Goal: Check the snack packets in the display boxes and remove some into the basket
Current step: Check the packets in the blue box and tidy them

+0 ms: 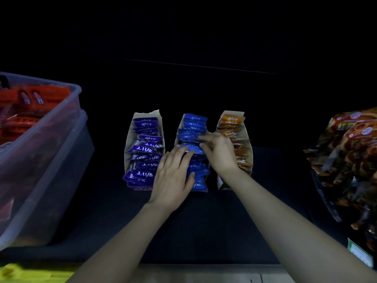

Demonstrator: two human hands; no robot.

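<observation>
Three cardboard display boxes stand side by side on a dark shelf: a left box (128, 139) of purple packets (145, 149), a middle one of blue packets (192, 121), and a right box (248, 148) of orange packets (230, 121). My left hand (173, 176) lies flat with straight fingers on the blue packets near the front of the middle box. My right hand (219, 152) reaches over the middle box, its fingertips pinching a blue packet (192, 149) in the row. No basket can be told apart for certain.
A clear plastic tub (61, 123) holding red packets stands at the left, stacked in a second tub. Large orange-brown snack bags (350, 156) hang over the shelf at the right. A pale shelf edge (204, 272) runs along the front, with something yellow at the bottom left.
</observation>
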